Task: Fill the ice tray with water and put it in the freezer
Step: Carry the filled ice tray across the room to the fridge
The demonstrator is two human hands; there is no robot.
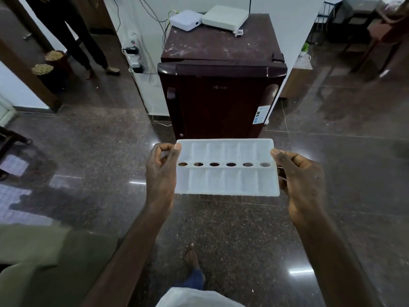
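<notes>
Two bare hands are holding a white ice tray [228,173] in the air above a dark polished floor [88,156], straight in front of a closed maroon mini fridge [221,103] standing at the tray's 12 o'clock. The left hand [162,171] is gripping the tray's 9 o'clock end, thumb lying on the rim and fingers curled round the edge. The right hand [298,176] is clasping the 3 o'clock end the same way, thumb on top and fingers tucked beneath. Two rows of long cells are flanking a line of six oval holes; whether the cells are holding water cannot be told. A small white box [186,19] and a flatter white box [224,16] are sitting on the fridge's top. A second person's legs [88,41] are showing at 11 o'clock, and the wearer's bare foot [191,255] is showing at 6 o'clock.
</notes>
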